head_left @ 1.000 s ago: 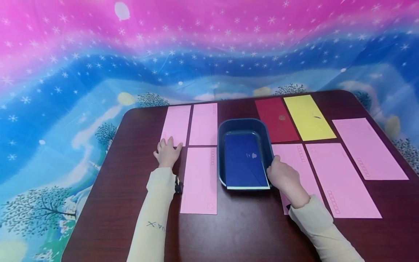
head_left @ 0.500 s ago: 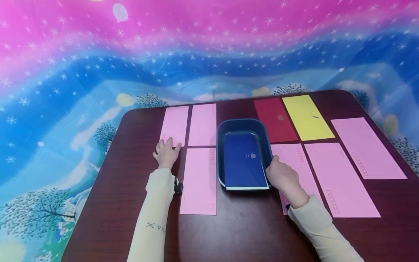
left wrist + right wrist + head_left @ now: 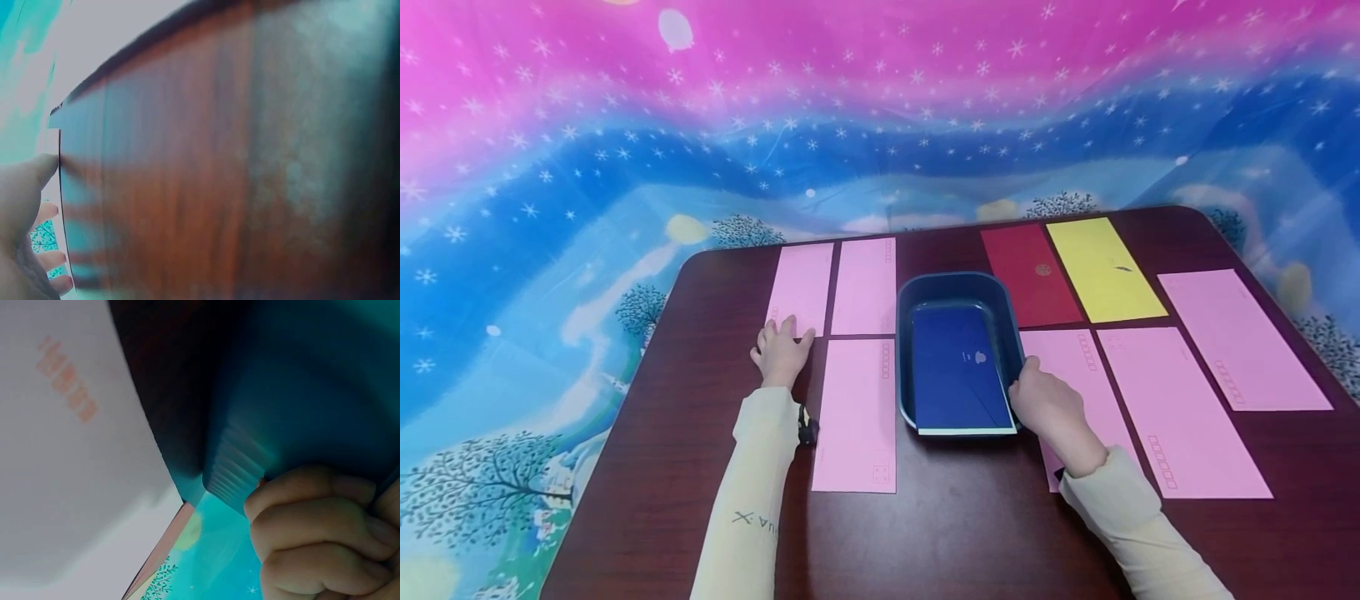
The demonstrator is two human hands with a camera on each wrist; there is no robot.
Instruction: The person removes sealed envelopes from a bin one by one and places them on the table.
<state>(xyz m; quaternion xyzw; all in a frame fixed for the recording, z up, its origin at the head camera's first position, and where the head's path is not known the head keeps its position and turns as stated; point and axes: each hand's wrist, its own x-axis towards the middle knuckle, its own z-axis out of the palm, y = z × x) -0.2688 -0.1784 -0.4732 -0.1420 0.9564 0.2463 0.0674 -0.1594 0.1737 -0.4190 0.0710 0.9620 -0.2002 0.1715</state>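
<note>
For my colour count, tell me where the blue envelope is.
In the head view, the blue envelope lies in the dark tray, just left of the right hand.

A staged tabletop set, its room type hidden: a snowflake-and-tree-printed cloth backdrop (image 3: pixel 850 125) hangs in folds close behind a dark wood-grain table (image 3: pixel 700 358).

Left hand (image 3: pixel 781 353) is touching far-left pink envelope (image 3: pixel 806 285); right hand (image 3: pixel 1051 408) is gripping dark tray (image 3: pixel 955 287), blue envelope (image 3: pixel 951 358) lying inside.

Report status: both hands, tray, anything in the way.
Left hand resting on leftmost pink envelope. Right hand gripping tray by its right side. Blue envelope in tray. No obstruction visible.
</note>
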